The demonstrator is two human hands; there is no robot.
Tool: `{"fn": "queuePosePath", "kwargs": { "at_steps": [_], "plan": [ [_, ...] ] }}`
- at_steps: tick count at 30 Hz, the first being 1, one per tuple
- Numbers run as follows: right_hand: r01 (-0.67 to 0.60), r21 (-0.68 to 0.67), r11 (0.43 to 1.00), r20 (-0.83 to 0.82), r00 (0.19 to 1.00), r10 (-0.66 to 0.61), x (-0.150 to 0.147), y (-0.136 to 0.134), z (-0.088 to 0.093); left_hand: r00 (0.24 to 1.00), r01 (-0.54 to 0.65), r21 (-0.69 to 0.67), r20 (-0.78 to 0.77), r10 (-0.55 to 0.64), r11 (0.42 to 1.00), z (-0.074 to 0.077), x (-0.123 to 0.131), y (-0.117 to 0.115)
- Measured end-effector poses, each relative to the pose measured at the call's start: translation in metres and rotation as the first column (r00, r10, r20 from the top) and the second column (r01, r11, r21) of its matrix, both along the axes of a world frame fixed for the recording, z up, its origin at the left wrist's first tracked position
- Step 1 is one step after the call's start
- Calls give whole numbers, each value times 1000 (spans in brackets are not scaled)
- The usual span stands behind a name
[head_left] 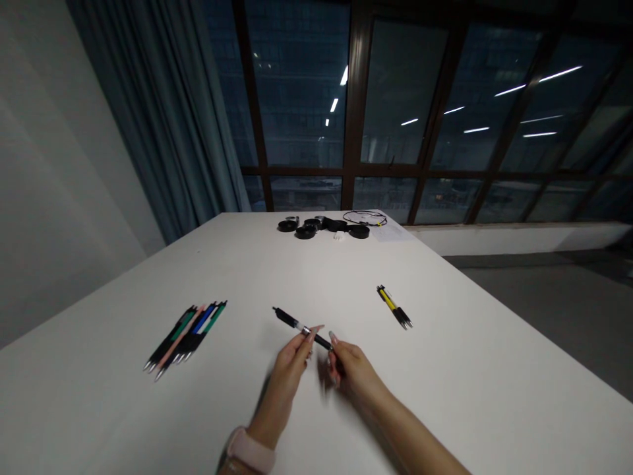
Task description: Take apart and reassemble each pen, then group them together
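Note:
A black pen (291, 321) lies slanted just above the white table (445, 369), held at both ends of its near half. My left hand (289, 376) pinches it near the silver middle band. My right hand (353, 373) grips the nearer end with closed fingers. A pink watch strap sits on my left wrist. To the left, several pens (185, 336) in black, green, pink and blue lie bunched side by side. To the right rest two yellow-and-black pens (394, 307).
At the table's far edge sit black round items (305, 231), a coiled black cable (364, 216) and a sheet of paper (390, 232). Dark windows and a grey curtain stand behind; open floor lies to the right.

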State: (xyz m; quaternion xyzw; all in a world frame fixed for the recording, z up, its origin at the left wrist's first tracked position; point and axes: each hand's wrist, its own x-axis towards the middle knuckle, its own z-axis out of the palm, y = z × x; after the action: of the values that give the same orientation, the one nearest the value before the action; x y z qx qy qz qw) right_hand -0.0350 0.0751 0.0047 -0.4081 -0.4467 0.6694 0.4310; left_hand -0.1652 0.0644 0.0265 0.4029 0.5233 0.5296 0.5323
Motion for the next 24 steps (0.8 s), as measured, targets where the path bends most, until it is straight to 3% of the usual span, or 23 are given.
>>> {"fn": "queuePosePath", "kwargs": {
  "at_steps": [5,9,24],
  "plan": [
    [-31,-108,994,-116,993,18,6,-4,14,1000,8,37,-15,-7,999,-3,0,0],
    [-37,-100,994,-112,993,26,6,-6,19,997,-21,56,-67,24,998,-1,0,0],
    [29,231,973,198,977,-76,3,-11,11,990,-82,111,-109,95,990,-7,0,3]
  ]
}}
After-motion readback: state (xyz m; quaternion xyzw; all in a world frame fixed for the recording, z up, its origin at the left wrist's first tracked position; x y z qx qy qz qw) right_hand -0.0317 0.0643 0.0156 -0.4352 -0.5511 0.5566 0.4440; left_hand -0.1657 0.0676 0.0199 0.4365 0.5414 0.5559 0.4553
